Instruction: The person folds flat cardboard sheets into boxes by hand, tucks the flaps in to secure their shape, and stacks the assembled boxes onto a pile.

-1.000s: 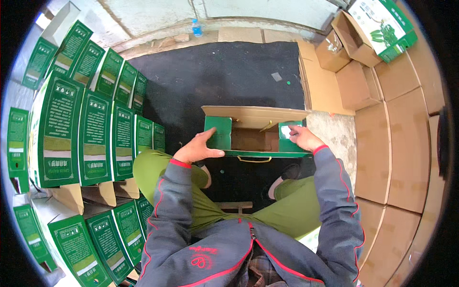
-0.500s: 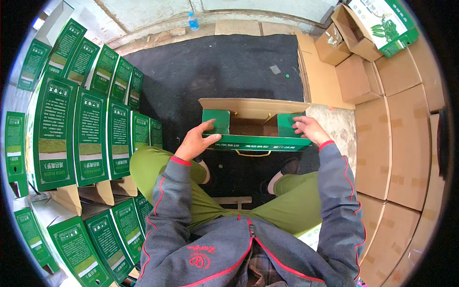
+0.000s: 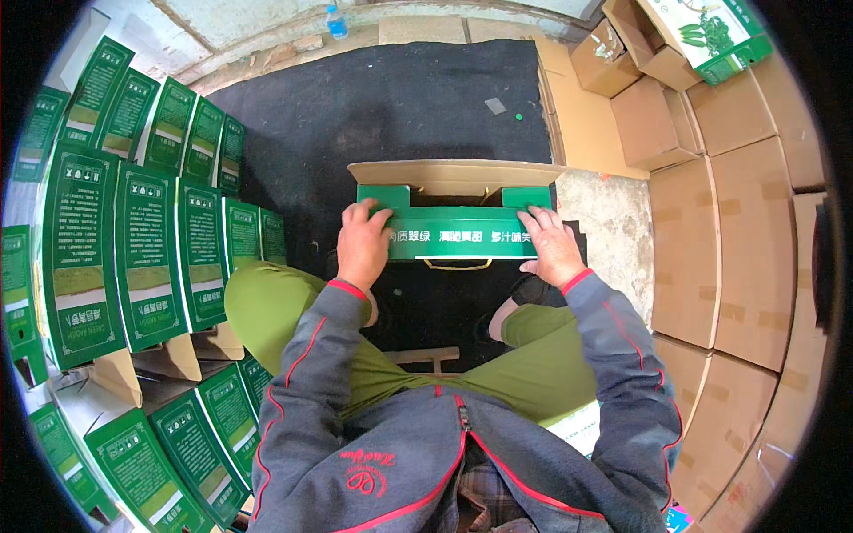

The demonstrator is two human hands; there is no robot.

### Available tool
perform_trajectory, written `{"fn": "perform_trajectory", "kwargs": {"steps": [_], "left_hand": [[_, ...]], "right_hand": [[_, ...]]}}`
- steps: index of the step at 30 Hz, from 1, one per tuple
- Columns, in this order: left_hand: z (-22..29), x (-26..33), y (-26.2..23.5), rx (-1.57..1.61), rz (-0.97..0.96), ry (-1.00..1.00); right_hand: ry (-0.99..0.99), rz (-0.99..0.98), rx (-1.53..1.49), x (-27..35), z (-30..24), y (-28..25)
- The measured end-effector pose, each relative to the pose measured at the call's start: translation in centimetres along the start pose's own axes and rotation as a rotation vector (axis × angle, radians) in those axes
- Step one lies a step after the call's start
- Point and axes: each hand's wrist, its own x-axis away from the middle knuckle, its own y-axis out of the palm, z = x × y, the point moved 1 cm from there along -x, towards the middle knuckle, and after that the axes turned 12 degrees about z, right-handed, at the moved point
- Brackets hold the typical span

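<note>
Green carton [image 3: 458,233] sits on the black floor mat [image 3: 382,115] before your knees | your left hand [image 3: 362,244] lies flat, fingers spread, on its left flap | your right hand [image 3: 553,244] likewise on the right | carton interior hidden.

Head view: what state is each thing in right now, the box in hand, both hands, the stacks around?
Green box: top open, brown far flap up, near flaps folding inward.
Left hand: pressing the box's left end flap.
Right hand: flat on the box's right end.
Green cartons: assembled, standing upright in rows.
Brown cartons: flattened, stacked.
Water bottle: upright, capped.
</note>
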Motion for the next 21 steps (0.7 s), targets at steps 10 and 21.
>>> {"fn": "perform_trajectory", "kwargs": {"steps": [10, 21], "left_hand": [[1.1, 0.5, -0.5, -0.126, -0.195, 0.154], [1.2, 0.9, 0.6, -0.116, -0.223, 0.153]], "right_hand": [[-0.098, 0.019, 0.054, -0.8, -0.4, 0.8], [-0.076, -0.087, 0.026, -0.2, 0.0, 1.7]]}}
